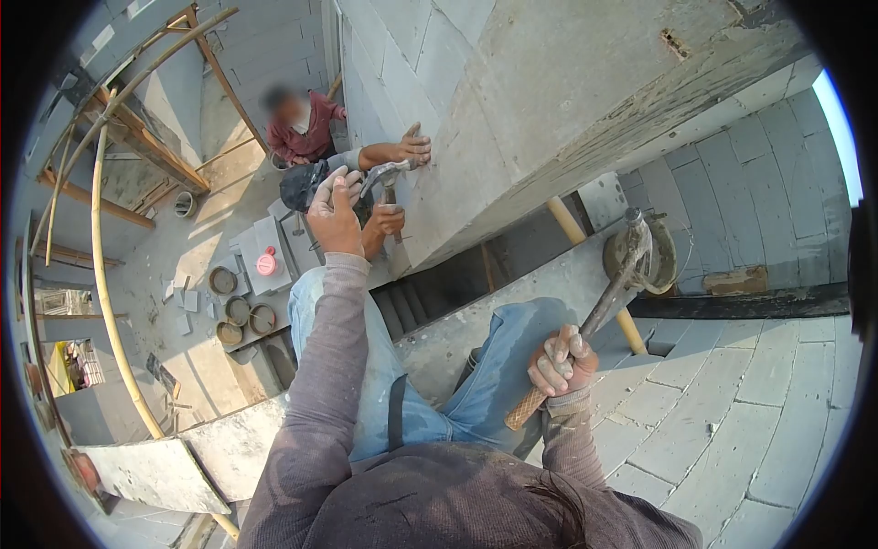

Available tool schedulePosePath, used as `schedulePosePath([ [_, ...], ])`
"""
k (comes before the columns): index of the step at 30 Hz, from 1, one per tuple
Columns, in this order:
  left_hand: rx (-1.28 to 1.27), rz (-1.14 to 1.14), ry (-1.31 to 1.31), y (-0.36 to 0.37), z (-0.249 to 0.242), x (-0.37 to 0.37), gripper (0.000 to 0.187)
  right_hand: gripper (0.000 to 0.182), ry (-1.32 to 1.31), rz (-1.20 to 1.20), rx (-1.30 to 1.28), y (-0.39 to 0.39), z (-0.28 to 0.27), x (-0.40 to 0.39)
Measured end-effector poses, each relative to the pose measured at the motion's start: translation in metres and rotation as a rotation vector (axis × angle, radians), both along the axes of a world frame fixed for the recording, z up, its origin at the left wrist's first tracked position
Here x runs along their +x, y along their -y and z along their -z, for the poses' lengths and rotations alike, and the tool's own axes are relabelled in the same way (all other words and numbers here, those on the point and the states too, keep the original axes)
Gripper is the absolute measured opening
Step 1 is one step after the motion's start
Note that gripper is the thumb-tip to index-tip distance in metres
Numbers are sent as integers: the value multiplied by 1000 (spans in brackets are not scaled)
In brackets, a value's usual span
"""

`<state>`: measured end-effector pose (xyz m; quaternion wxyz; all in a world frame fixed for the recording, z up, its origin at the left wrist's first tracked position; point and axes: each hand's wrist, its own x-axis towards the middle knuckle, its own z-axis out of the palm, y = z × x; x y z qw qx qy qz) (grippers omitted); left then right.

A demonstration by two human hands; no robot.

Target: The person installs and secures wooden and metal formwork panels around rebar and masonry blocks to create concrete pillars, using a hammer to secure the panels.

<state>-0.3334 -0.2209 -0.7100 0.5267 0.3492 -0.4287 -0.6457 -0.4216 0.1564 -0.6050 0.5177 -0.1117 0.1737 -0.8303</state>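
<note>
My right hand [560, 361] is closed around the lower part of a hammer [605, 302], which has a tan textured grip and a dark shaft. Its head points up and away, in front of a mortar-stained bucket [666, 263]. My left hand [337, 220] is raised, fingers loosely bent and apart, with nothing visible in it. Just beyond it, a co-worker in a dark cap [302, 188] grips a claw hammer [390, 190] in one hand and rests the other hand [413, 146] against the grey wall [485, 137].
Another person in a red top [311, 128] is farther back. Below left are several round mortar pots [262, 318], grey blocks [265, 242] and a pink-red container [266, 263]. Bamboo poles [102, 256] rise at left. A stained board [151, 471] lies lower left; a dark gap [457, 279] runs below the wall.
</note>
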Motion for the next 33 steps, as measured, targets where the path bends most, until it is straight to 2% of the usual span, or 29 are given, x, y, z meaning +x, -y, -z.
schedulePosePath([
  [33, 33, 24, 46, 5, 15, -8, 35, 30, 63, -17, -33, 3, 0, -5],
])
